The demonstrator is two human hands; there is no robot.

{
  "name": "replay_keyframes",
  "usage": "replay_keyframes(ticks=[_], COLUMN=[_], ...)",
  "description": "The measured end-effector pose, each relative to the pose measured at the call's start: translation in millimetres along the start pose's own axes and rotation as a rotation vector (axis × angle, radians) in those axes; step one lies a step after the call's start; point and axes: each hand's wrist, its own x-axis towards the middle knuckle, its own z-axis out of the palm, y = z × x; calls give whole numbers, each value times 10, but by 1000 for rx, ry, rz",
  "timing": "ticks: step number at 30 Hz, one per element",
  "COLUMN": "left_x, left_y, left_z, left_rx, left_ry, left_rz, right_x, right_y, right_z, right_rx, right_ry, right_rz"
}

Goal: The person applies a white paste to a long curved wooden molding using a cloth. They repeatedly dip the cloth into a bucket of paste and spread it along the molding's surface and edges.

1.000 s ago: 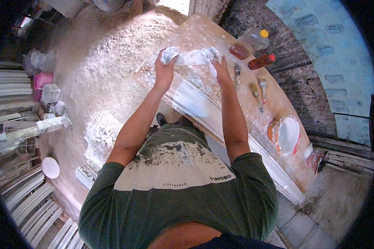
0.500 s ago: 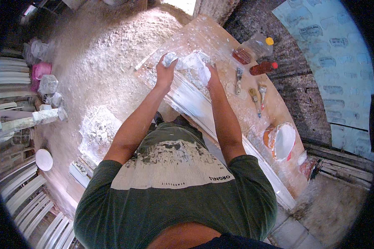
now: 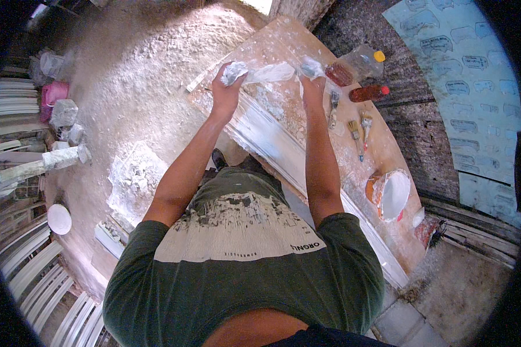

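Above the far part of a plaster-smeared work board, I hold up a white, wispy, fibrous material stretched between both hands. My left hand is closed around a bunched end of it, and white stuff bulges past the fingers. My right hand grips the other end, its fingers coated white and partly hidden by the wad. Below the hands, a long white moulding strip with lengthwise ridges lies along the board's near edge.
Right of my right hand lie a clear bottle with a yellow cap, a red bottle and several brushes. Farther right stands a white-smeared orange bucket. A heap of white scraps sits on the floor at left, near stacked white strips.
My hands have moved apart, the right one to the right and slightly away. The white material, bunched near the right hand before, is now drawn out into a thin band between them.
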Motion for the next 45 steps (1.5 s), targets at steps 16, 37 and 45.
replay_keyframes(ticks=[16,37,45], left_x=[-23,-93,-52], left_y=[116,304,450], left_z=[-110,-266,-276], left_rx=[43,-38,18], left_ry=[-28,0,-44], left_rz=[-32,-111,-142], right_x=[-281,-571,-564], right_y=[-582,-798,-307], right_z=[297,762,683], right_rx=[-208,-1100,-893], right_ry=[3,-356,-269], right_rz=[92,-299,-489])
